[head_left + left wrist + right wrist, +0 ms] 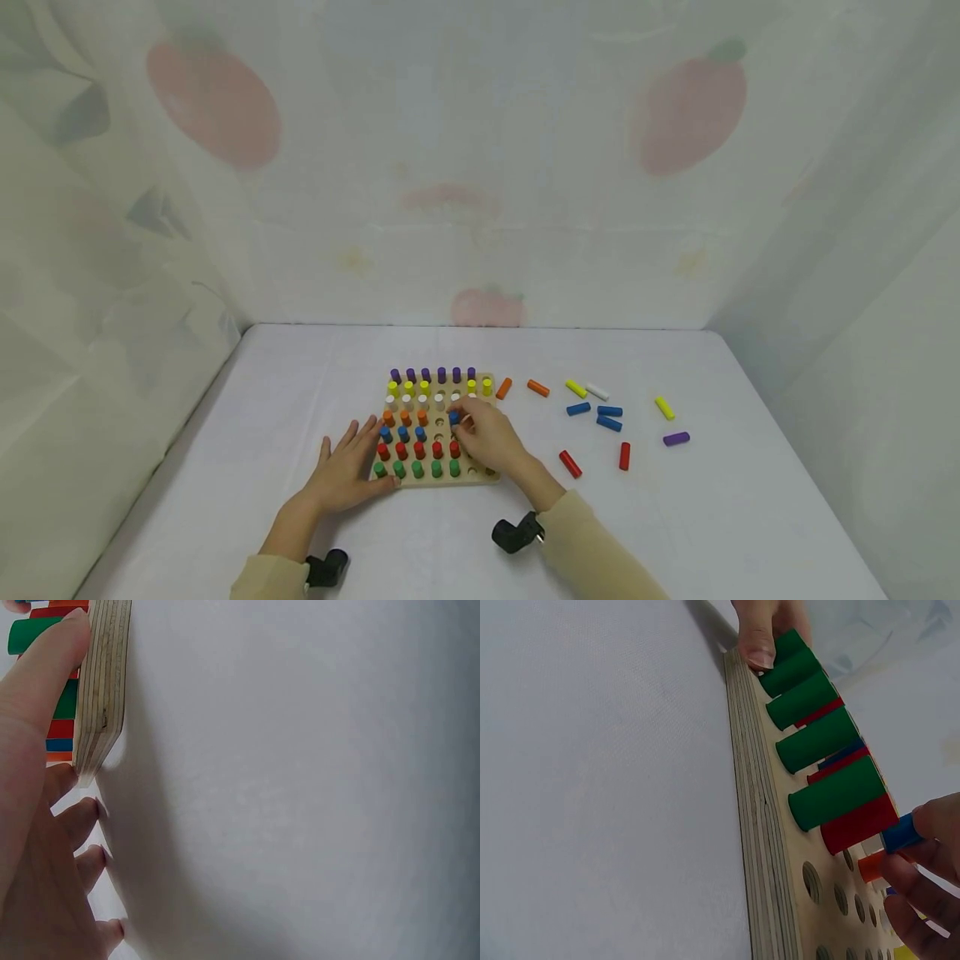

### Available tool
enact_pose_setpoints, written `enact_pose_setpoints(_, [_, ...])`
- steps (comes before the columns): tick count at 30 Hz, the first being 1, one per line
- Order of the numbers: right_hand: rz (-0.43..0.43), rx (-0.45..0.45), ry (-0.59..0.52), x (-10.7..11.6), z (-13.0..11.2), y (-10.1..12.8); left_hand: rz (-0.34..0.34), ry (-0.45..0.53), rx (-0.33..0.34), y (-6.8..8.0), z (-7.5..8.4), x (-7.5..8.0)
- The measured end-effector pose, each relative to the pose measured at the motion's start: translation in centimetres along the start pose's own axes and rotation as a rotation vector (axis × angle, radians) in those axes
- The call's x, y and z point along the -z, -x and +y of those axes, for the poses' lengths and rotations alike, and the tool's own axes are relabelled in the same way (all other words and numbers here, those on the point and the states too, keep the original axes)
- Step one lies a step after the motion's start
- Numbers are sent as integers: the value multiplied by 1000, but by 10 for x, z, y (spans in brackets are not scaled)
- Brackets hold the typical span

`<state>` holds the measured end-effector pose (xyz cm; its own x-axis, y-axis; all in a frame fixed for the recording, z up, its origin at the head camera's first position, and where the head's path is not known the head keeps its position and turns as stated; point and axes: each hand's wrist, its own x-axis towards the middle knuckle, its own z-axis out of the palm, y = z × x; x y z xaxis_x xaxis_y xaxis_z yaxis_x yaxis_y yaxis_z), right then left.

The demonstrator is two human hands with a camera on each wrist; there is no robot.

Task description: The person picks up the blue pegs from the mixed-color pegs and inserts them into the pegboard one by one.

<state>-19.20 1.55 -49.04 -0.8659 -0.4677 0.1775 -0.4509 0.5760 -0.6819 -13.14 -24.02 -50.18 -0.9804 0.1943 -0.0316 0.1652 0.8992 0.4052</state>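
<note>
blue peg (pixel 453 417) is pinched in the right hand (pixel 487 442) fingertips (pixel 922 840), held over the wooden pegboard (pixel 480 472) around the blue row, right of the three blue pegs already seated; can't tell if its lower end is in a hole yet. right wrist view shows the fingers curled and clamped on the peg's top end, just past the row of green pegs (pixel 821 739) and a red peg (pixel 859 823) behind them. left hand (pixel 347 475) lies flat on the table at the board's near-left corner, fingers straight and slightly spread, thumb tip (pixel 52 652) pressing the board's edge beside a green peg; it holds nothing. board sits mid-table, rows from far to near: purple, yellow, white, orange, blue, red, green, with several open holes on the right side. loose pegs lie on the white table (pixel 712 517) right of the board: two orange (pixel 504 387), a yellow (pixel 576 388), a white (pixel 597 392), three blue (pixel 609 411), another yellow (pixel 664 407), a purple (pixel 676 438), two red (pixel 570 463). pale printed sheeting (pixel 480 167) forms the back and side walls.
</note>
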Motion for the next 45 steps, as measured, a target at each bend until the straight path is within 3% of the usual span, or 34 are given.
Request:
enact_pose_setpoints(13, [7,58,4,-6,-12,-2,-7,0,8,-1,0,0])
enact_pose_setpoints(45, [-55,-10,57,-19,-12,-10,-4,9,13,0,1,0])
